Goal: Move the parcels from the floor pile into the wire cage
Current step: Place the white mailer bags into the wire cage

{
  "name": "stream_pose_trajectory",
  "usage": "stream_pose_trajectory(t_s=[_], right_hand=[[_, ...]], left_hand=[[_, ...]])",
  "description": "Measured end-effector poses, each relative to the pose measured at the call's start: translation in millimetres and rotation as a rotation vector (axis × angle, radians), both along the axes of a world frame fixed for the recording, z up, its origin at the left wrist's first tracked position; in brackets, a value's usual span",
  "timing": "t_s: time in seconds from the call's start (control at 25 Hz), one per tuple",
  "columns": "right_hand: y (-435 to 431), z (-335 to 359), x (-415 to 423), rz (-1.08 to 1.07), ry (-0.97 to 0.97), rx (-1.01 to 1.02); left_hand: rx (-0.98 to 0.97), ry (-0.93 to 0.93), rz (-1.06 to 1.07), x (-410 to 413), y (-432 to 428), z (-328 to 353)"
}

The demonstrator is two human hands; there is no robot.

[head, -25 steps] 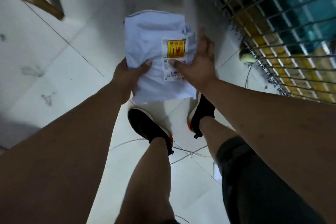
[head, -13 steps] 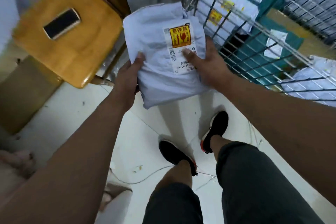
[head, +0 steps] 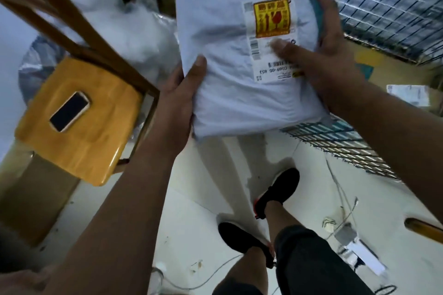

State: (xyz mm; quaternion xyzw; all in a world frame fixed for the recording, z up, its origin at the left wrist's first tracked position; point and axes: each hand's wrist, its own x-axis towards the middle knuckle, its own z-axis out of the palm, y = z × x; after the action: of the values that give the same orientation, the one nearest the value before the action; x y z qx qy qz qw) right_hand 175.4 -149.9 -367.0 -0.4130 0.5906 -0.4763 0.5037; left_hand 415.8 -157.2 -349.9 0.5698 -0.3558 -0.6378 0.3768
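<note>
Pale grey-white plastic mailer parcel (head: 220,55) has come up higher & nearer the camera vs half a sec ago, and the view has swung so the stool sits lower left. Far left: yellow wooden stool seat (head: 96,132) w/ a dark-screened smartphone (head: 69,111) lying flat on it, brown chair rails crossing above. Left hand (head: 178,100) grips the parcel's left edge, thumb curled over the top face, fingers hidden under. Parcel is held in the air between both hands, above the white tile floor (head: 191,211), its white shipping label w/ yellow-red fragile sticker (head: 271,19) facing up. Right hand (head: 328,62) clasps the right edge, thumb pressed on the label, fingers wrapped round the far side. Right of that, metal wire-mesh cage (head: 383,7), its near wall just below the parcel's right corner; brown & teal packages inside, blurred.
</note>
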Motion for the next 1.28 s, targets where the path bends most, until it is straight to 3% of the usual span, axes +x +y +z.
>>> stream_pose_trajectory(t_s=[0.08, 0.16, 0.32, 0.4, 0.56, 0.72, 0.88, 1.04, 1.16, 1.28], right_hand=[[-16, -2, -37, -0.088, -0.005, -0.016], [-27, -8, -77, -0.171, 0.022, -0.027], [-31, -38, -160, -0.343, 0.046, 0.044], [-24, -52, -194, -0.412, 0.217, 0.178], [9, -96, -238, -0.19, 0.6, 0.432], [27, -138, -252, -0.114, 0.476, 0.541], [36, -171, -247, -0.09, 0.578, 0.685], [49, -205, -239, 0.007, 0.784, 0.704], [53, -211, -238, 0.059, 0.841, 0.731], [57, -212, -236, 0.14, 1.023, 0.779]], left_hand=[[-0.037, 0.003, -0.191, -30, -23, 2], [-0.056, -0.158, -0.354, -68, -46, 5], [-0.09, -0.255, -0.513, -148, -99, -31], [-0.089, -0.27, -0.666, -179, -123, -57], [-0.098, -0.363, -1.027, -228, -159, -91], [-0.338, -0.636, -1.133, -282, -177, -128], [-0.524, -0.793, -1.219, -317, -169, -179], [-0.446, -0.914, -1.436, -334, -143, -232], [-0.404, -1.017, -1.595, -335, -122, -247], [-0.379, -1.086, -1.712, -331, -117, -254]])
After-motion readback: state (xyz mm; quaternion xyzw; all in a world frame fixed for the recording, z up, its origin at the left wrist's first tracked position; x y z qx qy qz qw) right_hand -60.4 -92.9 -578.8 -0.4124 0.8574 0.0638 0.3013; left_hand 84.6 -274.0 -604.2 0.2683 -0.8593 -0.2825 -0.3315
